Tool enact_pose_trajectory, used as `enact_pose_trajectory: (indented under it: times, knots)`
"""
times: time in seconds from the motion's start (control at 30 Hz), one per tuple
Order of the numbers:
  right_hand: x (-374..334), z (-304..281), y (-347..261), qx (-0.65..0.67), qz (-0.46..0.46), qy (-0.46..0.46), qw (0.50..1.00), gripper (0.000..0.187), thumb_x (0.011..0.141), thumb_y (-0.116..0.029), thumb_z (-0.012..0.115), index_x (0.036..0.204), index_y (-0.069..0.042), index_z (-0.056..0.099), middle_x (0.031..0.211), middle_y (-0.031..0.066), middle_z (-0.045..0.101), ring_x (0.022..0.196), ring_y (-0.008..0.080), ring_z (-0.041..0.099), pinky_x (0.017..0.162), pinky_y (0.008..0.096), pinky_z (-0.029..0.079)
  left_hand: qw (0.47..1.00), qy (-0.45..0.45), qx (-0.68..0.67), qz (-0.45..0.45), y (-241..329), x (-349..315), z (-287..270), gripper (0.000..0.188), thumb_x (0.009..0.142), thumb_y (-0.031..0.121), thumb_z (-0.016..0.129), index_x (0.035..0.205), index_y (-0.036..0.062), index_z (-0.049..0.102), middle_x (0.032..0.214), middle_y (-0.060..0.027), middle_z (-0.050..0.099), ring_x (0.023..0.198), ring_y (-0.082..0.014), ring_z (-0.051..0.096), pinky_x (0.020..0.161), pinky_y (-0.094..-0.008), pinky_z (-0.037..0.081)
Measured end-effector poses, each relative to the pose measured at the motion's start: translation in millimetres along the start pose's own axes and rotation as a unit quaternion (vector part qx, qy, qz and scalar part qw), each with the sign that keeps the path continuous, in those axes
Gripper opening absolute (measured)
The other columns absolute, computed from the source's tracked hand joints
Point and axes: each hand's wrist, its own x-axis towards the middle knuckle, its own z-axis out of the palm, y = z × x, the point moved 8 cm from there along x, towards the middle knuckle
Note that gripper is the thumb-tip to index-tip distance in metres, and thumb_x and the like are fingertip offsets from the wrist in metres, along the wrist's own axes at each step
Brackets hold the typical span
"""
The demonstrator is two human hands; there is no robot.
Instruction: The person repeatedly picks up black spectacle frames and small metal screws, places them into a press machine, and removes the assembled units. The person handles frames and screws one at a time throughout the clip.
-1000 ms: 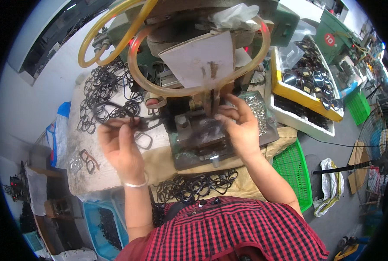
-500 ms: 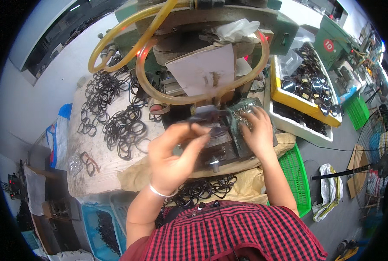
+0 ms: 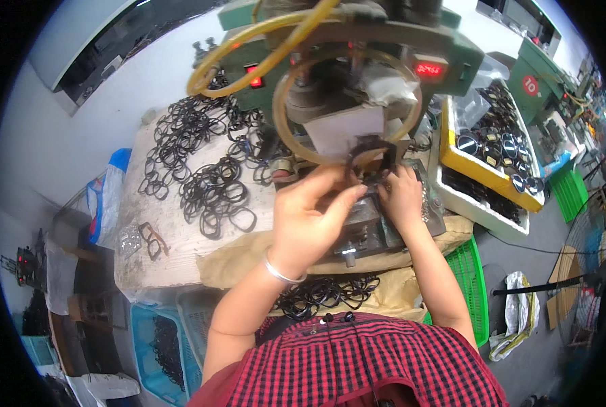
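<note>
My left hand [image 3: 313, 216] pinches a dark eyeglass frame [image 3: 388, 156] between thumb and fingers, holding it up in front of the machine. Close against the frame's lower right side is my right hand [image 3: 405, 197], its fingers bent together at the tips. Whatever those fingertips hold is too small and blurred to make out. Below both hands lies the machine's dark metal bed [image 3: 364, 234]. Behind the frame a whitish board [image 3: 337, 132] hangs on the green machine [image 3: 462, 64].
Piles of dark eyeglass frames [image 3: 215, 193] cover the left worktop [image 3: 147, 224]. More frames [image 3: 327, 295] lie on brown paper [image 3: 401, 288] before me. Foam boxes [image 3: 493, 190] of glasses stand at right, above a green basket [image 3: 469, 285]. A yellowish hose [image 3: 282, 129] loops ahead.
My left hand has carried the frame toward my right hand and turned it more upright. The right fingers have left the tray of small metal bits and come up to the frame. The view has shifted.
</note>
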Motion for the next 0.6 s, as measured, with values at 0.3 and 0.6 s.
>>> enact_pose_trajectory:
  times: [0.3, 0.6]
  knots:
    - [-65.8, -59.8, 35.4, 0.126, 0.115, 0.084, 0.982, 0.011, 0.088, -0.002, 0.064, 0.098, -0.001, 0.066, 0.091, 0.0115, 0.067, 0.086, 0.0238, 0.063, 0.081, 0.0323, 0.049, 0.932, 0.232, 0.204, 0.188, -11.4, -42.4, -73.7, 0.024, 0.086, 0.004, 0.071, 0.108, -0.0034, 0.063, 0.102, -0.0119, 0.071, 0.095, -0.0191, 0.066, 0.086, -0.03, 0.051]
    - [-68.5, -54.4, 50.7, 0.254, 0.238, 0.071, 0.935, 0.014, 0.087, -0.006, 0.066, 0.1, -0.002, 0.068, 0.094, 0.0141, 0.069, 0.088, 0.0262, 0.066, 0.084, 0.0344, 0.05, 0.92, 0.015, 0.385, 0.07, -247.1, 65.3, -147.7, 0.023, 0.079, 0.001, 0.063, 0.102, 0.002, 0.066, 0.099, -0.0195, 0.066, 0.093, -0.0403, 0.06, 0.082, -0.0441, 0.048]
